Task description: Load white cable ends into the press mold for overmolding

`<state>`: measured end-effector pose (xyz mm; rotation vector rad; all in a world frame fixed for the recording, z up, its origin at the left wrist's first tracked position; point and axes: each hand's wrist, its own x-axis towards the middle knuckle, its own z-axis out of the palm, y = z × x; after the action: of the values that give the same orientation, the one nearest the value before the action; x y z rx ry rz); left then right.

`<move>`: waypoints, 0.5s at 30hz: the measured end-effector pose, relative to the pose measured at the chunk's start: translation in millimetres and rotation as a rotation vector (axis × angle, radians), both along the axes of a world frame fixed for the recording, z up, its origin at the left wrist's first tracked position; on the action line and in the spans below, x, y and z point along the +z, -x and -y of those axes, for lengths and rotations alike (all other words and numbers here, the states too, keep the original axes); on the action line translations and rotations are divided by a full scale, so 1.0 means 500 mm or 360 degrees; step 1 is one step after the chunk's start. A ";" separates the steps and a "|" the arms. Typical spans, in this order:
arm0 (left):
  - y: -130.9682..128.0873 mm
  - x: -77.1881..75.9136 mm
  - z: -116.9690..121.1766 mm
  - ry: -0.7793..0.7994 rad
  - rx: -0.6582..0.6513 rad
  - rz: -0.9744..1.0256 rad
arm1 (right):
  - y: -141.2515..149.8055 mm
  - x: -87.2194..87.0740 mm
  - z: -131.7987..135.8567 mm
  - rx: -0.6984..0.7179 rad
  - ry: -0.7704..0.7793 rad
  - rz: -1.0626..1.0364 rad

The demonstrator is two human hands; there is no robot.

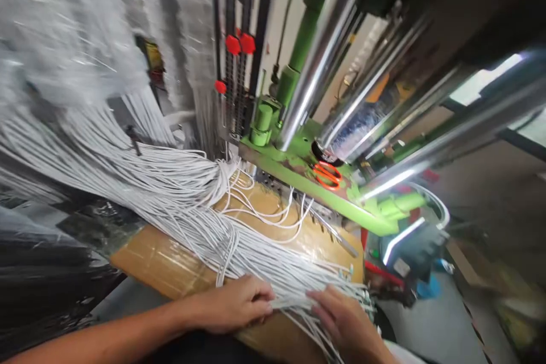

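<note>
White cables (213, 222) are spread in a thick bundle across a brown board (162, 264), their near ends lying by the front edge of the board. Strands of the bundle are pinched in the closed fingers of the left hand (239, 304). Just right of it, the right hand (341, 318) is laid on the cable ends with fingers curled over them. Beyond the board, a green machine plate (298, 173) is seen, with orange-handled scissors (327, 175) resting on it and polished steel columns (315, 62) rising behind.
</note>
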<state>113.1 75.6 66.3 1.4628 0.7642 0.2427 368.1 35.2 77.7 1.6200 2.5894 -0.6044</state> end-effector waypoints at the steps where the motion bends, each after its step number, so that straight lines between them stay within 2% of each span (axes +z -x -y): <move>1: -0.002 0.002 -0.004 0.0145 0.0011 0.0021 | 0.010 0.007 0.000 -0.0041 0.0016 -0.0023; 3: -0.010 -0.002 -0.005 0.0373 0.0009 0.0105 | 0.027 0.024 -0.011 -0.0068 0.0079 -0.0056; 6: -0.019 -0.016 0.000 0.0507 -0.0005 0.0185 | 0.036 0.052 -0.025 -0.0142 0.0252 -0.0292; 8: -0.023 -0.023 0.002 0.0540 -0.0032 0.0193 | 0.040 0.062 -0.025 -0.0382 0.0280 -0.0609; 10: -0.030 -0.024 0.002 0.0552 0.0016 0.0217 | 0.057 0.057 -0.019 -0.0595 0.0248 -0.0888; 11: -0.035 -0.023 0.002 0.0544 0.0071 0.0246 | 0.071 0.051 -0.017 -0.0568 0.0247 -0.0975; 13: -0.045 -0.020 0.002 0.0541 0.0188 0.0328 | 0.094 0.032 -0.020 -0.0280 0.0258 -0.1059; 14: -0.047 -0.018 0.003 0.0544 0.0230 0.0360 | 0.097 0.023 -0.027 -0.0162 0.0224 -0.1053; 15: -0.048 -0.016 0.002 0.0541 0.0264 0.0375 | 0.089 0.015 -0.037 -0.0146 0.0119 -0.0994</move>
<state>137.1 74.4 58.5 1.0304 0.6964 0.3845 323.7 53.9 85.0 1.7493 2.8330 -1.3932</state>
